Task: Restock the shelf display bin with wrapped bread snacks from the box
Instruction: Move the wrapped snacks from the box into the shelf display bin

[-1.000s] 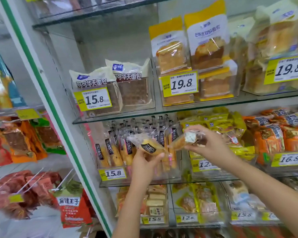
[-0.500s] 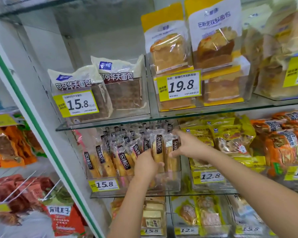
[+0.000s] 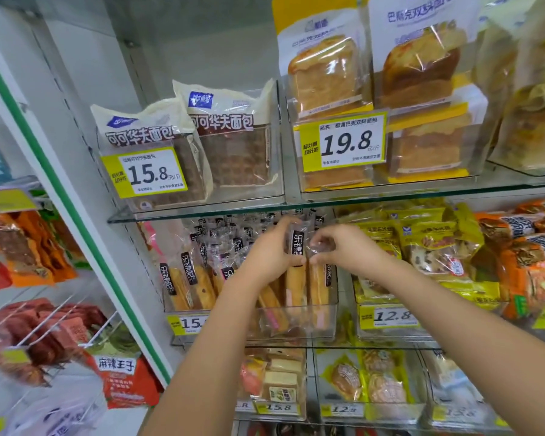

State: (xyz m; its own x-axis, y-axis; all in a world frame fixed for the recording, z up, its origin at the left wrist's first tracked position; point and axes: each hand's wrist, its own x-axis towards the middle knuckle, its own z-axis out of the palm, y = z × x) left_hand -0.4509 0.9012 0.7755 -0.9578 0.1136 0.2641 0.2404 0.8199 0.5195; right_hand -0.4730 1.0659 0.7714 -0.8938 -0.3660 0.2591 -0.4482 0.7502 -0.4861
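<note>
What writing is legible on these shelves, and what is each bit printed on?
"可可华夫面包": white waffle-bread bags, top shelf.
"15.8": left yellow price tag, top shelf.
"19.8": right yellow price tag, top shelf.
"12.8": yellow tag, middle shelf.
"麻辣王子": red packet, lower left.
"乐锦": black-labelled clear-wrapped bread snack.
Tags' small print: unreadable.

Glass shelf (image 3: 343,343): clear bin (image 3: 299,322) holding upright snacks (image 3: 183,284); second bin (image 3: 428,328) just beside, at 3 o'clock

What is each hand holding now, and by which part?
The left hand grips a bread snack at its upper end, by the black label. The right hand seems to pinch the clear wrapper top of the next snack.
</note>
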